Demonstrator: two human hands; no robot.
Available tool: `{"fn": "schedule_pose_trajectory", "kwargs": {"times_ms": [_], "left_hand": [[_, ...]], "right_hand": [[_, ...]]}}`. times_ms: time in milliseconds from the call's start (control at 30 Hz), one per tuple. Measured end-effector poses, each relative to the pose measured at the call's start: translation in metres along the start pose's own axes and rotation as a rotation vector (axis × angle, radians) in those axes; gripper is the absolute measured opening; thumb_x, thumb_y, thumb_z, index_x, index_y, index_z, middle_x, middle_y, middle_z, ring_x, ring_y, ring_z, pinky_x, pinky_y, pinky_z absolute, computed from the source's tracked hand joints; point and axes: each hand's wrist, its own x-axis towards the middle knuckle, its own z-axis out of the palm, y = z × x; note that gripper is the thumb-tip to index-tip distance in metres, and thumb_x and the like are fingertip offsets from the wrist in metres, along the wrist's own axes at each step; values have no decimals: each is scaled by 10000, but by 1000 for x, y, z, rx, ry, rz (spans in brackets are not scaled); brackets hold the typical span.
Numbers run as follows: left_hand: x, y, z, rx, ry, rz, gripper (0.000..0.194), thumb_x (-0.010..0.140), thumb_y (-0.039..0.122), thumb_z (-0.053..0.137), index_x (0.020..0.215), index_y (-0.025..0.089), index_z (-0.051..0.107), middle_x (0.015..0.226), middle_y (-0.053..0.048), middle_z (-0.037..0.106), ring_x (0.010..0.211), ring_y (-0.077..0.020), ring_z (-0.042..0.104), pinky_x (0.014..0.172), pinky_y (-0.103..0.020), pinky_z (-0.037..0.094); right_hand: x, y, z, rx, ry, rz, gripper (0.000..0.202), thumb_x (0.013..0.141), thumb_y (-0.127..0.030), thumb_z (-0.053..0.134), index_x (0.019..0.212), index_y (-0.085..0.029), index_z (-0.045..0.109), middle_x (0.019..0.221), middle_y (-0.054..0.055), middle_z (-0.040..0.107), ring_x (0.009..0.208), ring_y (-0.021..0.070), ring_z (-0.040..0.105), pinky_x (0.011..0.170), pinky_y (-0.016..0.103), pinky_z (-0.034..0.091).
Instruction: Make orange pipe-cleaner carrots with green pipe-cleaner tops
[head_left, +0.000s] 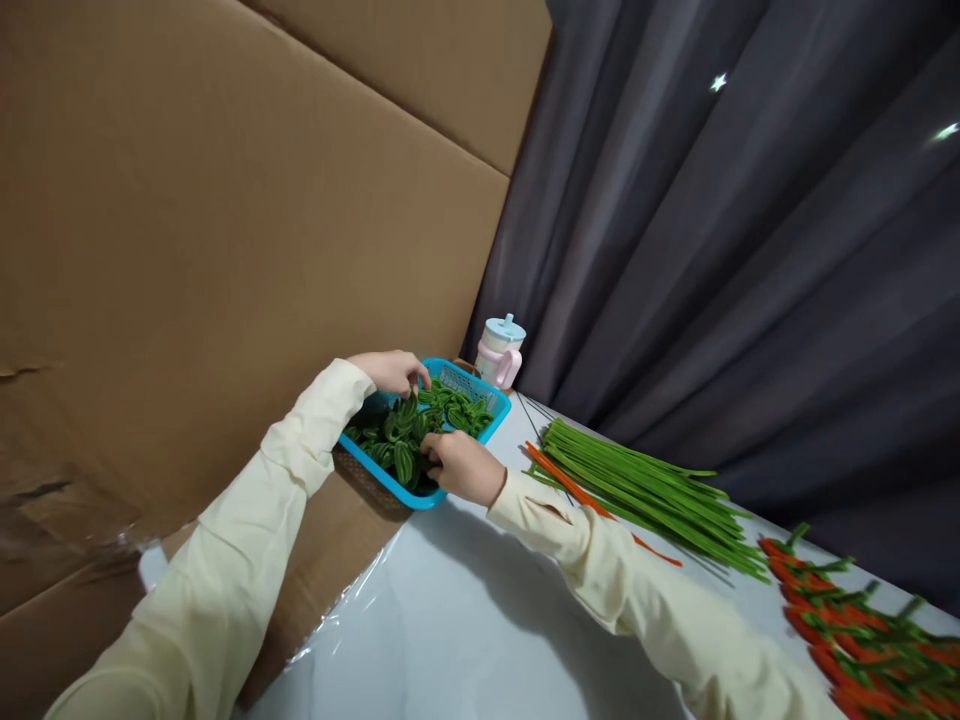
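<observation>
A blue plastic basket (422,500) holds many green leaf pieces (403,425), some with paler stripes. My left hand (394,371) reaches over the basket's left side, with its fingers bent down onto the bunched leaves. At the front right rim is my right hand (466,466), its fingers closed around leaves in the same bunch. Parts of the fingertips of both hands are hidden among the leaves. More leaves (457,408), brighter green, lie in the far right part of the basket.
Cardboard (262,250) rises at the left, and a dark curtain (675,220) hangs behind. Beside the basket stands a cup (496,350) with a pink handle. Long green stems (645,490), orange-red strips (574,488) and red pieces with green stalks (847,620) lie on the white table (450,620).
</observation>
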Motion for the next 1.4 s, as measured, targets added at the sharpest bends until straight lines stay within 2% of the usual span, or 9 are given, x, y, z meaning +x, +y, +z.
{"fn": "schedule_pose_trajectory", "kwargs": {"times_ms": [167, 267, 400, 567, 700, 867, 1000, 1133, 1400], "left_hand": [[-18, 3, -14, -358, 73, 231, 274, 656, 126, 546, 921, 117, 616, 875, -55, 685, 810, -152, 617, 723, -216, 453], [-24, 7, -16, -519, 103, 328, 167, 670, 184, 598, 827, 127, 611, 888, -53, 680, 840, -160, 614, 759, -249, 456], [-28, 12, -16, -665, 51, 457, 97, 682, 202, 645, 694, 124, 590, 871, -60, 674, 864, -160, 602, 792, -270, 448], [-30, 15, -13, -845, 45, 595, 184, 637, 219, 733, 725, 124, 602, 781, -52, 673, 726, -123, 605, 691, -224, 458], [-29, 14, -9, -896, -23, 602, 327, 597, 253, 774, 868, 134, 637, 745, -62, 678, 680, -138, 614, 644, -230, 470], [-28, 21, -8, -925, -69, 666, 243, 551, 308, 797, 640, 129, 659, 742, -87, 675, 718, -169, 613, 696, -273, 477], [-30, 34, -8, -908, -133, 582, 300, 523, 330, 806, 709, 132, 677, 797, -88, 674, 711, -170, 612, 706, -288, 475], [-28, 41, -4, -837, -108, 525, 304, 529, 328, 798, 725, 126, 684, 753, -71, 674, 702, -161, 608, 668, -259, 476], [-24, 52, 3, -808, -59, 476, 205, 632, 291, 739, 724, 116, 683, 581, -15, 644, 476, -81, 555, 530, -194, 455]], "right_hand": [[4, 11, 0, 219, 92, 23, 311, 690, -68, 607, 992, -133, 570, 799, 29, 660, 720, 133, 610, 627, 213, 445], [3, 18, -8, 656, 134, 152, 246, 678, -77, 616, 907, -140, 557, 722, -4, 610, 632, 117, 600, 579, 220, 456], [-5, 25, -20, 1291, 62, 272, 221, 646, -91, 646, 838, -142, 551, 622, -40, 544, 590, 128, 626, 536, 215, 451], [-24, 26, -27, 1653, 36, 213, 327, 597, -99, 700, 897, -132, 574, 647, -19, 576, 679, 163, 654, 543, 208, 461], [-43, 23, -29, 1748, 14, 60, 381, 663, -112, 673, 1024, -181, 573, 803, 12, 632, 733, 140, 652, 613, 213, 483], [-66, 18, -36, 1733, 3, -56, 225, 701, -142, 650, 921, -186, 633, 850, 24, 653, 894, 189, 641, 770, 275, 492], [-78, 14, -42, 1678, 63, -13, 209, 703, -179, 630, 911, -198, 634, 861, 34, 663, 931, 204, 633, 805, 316, 498], [-85, 13, -44, 1630, 131, 76, 253, 691, -226, 601, 939, -186, 626, 894, 52, 661, 949, 229, 629, 812, 337, 510], [-96, 8, -47, 1644, 191, 134, 235, 701, -234, 619, 932, -195, 633, 825, 31, 647, 900, 217, 648, 760, 306, 533]]}}
